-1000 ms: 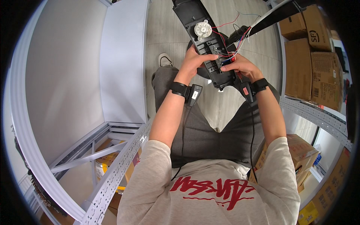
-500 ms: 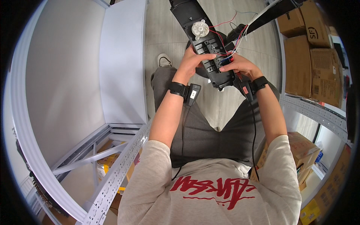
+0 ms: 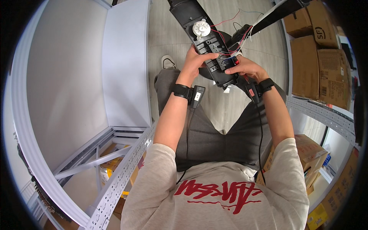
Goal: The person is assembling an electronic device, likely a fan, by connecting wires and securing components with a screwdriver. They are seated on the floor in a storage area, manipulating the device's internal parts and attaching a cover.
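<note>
A pale heathered short-sleeved T-shirt [image 3: 214, 216] bears red brush-style lettering [image 3: 227, 192] toward five o'clock; dark grey trousers [image 3: 214, 149]; a light sneaker [image 3: 168, 62] near twelve. Black wrist straps [image 3: 181, 91] carry dark labelled modules [image 3: 197, 97] trailing black cables [image 3: 187, 134].

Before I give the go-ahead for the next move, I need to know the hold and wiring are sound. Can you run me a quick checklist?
1. Left hand on the black housing: ok, gripping its left side, thumb over the top.
2. Right hand on the housing: ok, thumb at its right edge near the lower end.
3. Wires clear of the hands: not ok, loose strands run close to the right hand.
4. Wire ends firmly connected: cannot tell, too small.
5. White round part fastened: cannot tell; it sits on the housing.
6. Black wrist straps on: ok, one around each wrist.
</note>
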The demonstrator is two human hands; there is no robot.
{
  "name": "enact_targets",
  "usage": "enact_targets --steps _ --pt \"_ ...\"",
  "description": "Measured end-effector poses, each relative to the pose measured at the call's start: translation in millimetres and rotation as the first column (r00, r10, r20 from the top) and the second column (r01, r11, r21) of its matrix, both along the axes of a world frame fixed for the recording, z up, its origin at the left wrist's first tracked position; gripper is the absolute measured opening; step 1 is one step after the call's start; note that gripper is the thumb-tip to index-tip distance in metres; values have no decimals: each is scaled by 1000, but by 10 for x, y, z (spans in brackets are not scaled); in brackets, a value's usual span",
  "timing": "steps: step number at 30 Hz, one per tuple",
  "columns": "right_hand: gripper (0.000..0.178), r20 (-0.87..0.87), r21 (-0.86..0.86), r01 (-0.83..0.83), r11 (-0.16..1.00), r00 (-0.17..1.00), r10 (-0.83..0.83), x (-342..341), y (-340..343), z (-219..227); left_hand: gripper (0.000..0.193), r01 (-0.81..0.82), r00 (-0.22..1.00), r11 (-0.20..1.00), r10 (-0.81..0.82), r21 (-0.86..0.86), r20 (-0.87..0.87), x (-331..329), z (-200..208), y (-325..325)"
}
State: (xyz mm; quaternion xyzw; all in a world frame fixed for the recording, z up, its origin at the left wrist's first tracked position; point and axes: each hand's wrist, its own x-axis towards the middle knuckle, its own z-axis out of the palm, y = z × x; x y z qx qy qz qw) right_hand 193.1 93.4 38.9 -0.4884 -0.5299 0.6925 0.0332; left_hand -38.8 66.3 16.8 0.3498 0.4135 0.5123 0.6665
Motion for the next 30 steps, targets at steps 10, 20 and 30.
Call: enact_targets --steps 10,20,30 --pt "50 -180 -21 96 995 979 -98 -76 -114 49 45 4 1000 1000 -4 -24 -29 -13 58 -5" --pt "50 -219 20 177 984 961 -169 -62 -147 -119 48 4 1000 1000 -4 -22 -15 9 94 -31" --pt "42 -91 219 239 946 970 -224 53 -247 158 49 -10 1000 999 11 -34 27 -36 133 -33"
